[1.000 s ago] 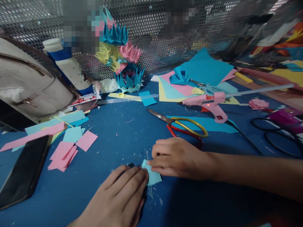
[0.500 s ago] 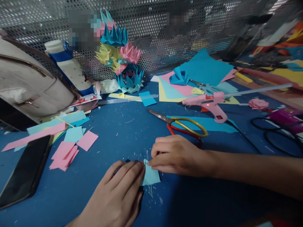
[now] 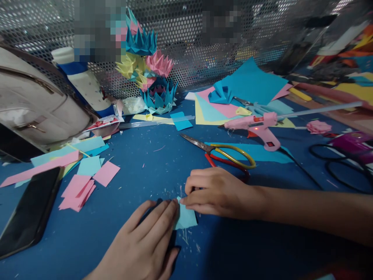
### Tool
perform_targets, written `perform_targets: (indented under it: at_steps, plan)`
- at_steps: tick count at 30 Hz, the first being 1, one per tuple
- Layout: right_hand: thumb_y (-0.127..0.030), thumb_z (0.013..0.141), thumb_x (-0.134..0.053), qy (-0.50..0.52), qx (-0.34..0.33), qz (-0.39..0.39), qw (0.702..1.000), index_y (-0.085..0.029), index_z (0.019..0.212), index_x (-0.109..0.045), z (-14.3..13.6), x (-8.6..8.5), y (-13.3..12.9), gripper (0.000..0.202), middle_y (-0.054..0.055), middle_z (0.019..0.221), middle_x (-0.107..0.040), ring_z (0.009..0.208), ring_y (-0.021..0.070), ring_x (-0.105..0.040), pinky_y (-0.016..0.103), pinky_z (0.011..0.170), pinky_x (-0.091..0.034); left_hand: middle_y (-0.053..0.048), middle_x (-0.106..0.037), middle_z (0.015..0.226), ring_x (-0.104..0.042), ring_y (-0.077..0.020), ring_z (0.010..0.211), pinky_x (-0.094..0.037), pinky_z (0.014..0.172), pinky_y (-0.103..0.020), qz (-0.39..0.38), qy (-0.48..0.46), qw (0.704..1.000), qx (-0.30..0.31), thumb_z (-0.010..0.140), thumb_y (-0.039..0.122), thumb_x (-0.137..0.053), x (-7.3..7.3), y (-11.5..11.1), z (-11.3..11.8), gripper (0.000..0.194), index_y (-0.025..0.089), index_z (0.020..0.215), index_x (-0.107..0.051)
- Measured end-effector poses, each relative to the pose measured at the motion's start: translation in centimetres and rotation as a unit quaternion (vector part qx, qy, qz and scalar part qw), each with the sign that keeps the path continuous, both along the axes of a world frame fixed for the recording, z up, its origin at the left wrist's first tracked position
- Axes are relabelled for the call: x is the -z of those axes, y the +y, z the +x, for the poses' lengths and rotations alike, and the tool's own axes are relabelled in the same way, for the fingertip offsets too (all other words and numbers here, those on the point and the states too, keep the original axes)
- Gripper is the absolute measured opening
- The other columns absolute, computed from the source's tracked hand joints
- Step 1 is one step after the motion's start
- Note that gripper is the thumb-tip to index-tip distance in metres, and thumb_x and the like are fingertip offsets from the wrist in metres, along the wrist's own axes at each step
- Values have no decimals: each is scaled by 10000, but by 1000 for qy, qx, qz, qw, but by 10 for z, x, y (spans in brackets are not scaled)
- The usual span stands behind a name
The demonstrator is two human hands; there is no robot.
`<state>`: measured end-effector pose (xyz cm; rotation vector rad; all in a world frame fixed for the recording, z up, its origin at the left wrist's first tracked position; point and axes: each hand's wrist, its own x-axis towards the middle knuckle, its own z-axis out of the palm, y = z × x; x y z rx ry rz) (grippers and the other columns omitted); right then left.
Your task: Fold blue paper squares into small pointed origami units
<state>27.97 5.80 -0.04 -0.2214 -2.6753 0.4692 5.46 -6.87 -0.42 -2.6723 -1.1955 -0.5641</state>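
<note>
A small light-blue piece of paper (image 3: pixel 186 217) lies on the blue table between my two hands, its top drawn to a point. My left hand (image 3: pixel 147 237) rests flat with fingers stretched out, their tips on the paper's left edge; the thumb sits apart from them, lower down. From the other side my right hand (image 3: pixel 217 192) comes in with curled fingers, thumb and forefinger closed on the paper's upper corner. The exact fold under the fingertips is hidden. Just beyond the right hand are scissors (image 3: pixel 215 151) with yellow and red handles.
A pink glue gun (image 3: pixel 262 126), its light on, lies beyond the scissors. Pink paper squares (image 3: pixel 78 192) and a phone (image 3: pixel 32 210) are at left. Folded paper flowers (image 3: pixel 159 95), a bottle (image 3: pixel 84 85) and a bag (image 3: pixel 37 93) stand behind, before a perforated metal panel (image 3: pixel 186 46).
My left hand has shifted slightly, with its thumb lower and further from the fingers. The right hand and the paper stay nearly where they were.
</note>
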Motion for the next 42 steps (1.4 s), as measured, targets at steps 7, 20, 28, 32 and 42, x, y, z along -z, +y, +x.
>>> perform_targets:
  at_steps: [7, 20, 28, 32, 42]
  plan:
    - [-254, 984, -593, -16, 0, -8, 1000, -193, 965, -707, 0, -1, 0, 131, 10, 917, -669, 812, 115, -550, 247, 699, -393, -67, -684, 1281, -601, -187, 1187, -269, 1172, -322, 7, 16, 1000, 6, 1045, 316, -441, -1, -1, -1, 364, 99, 1200, -690]
    - [-245, 979, -592, -5, -6, -20, 1000, -183, 954, -716, -1, -2, 1, 141, 17, 901, -665, 795, 126, -549, 256, 675, -377, -59, -684, 1302, -595, -193, 1216, -175, 1230, -342, 25, 17, 999, 20, 1030, 310, -478, 0, 1, -1, 363, 106, 1263, -667]
    - [-278, 990, -586, -19, 5, 1, 1000, -174, 1128, -686, -3, -2, 0, 200, 30, 952, -676, 818, 132, -563, 256, 699, -405, -40, -690, 1292, -600, -181, 1206, -141, 1243, -344, 18, 26, 999, 27, 1045, 304, -447, -1, 3, -4, 362, 120, 1256, -676]
    - [-260, 996, -574, -19, 8, 35, 999, -206, 1129, -679, -3, -2, -1, 177, 13, 957, -664, 796, 117, -553, 251, 658, -375, -25, -684, 1303, -596, -175, 1216, -150, 1244, -341, 15, 30, 999, 35, 1052, 295, -431, -3, 2, -8, 361, 132, 1262, -674]
    - [-263, 1029, -511, -43, -11, 115, 992, -212, 955, -683, -8, -1, 2, 194, -11, 903, -647, 715, 123, -460, 305, 616, -291, -8, -731, 1206, -639, -164, 1135, -192, 1243, -323, 15, -11, 999, 33, 1032, 294, -491, 1, -3, -14, 313, 140, 1212, -695]
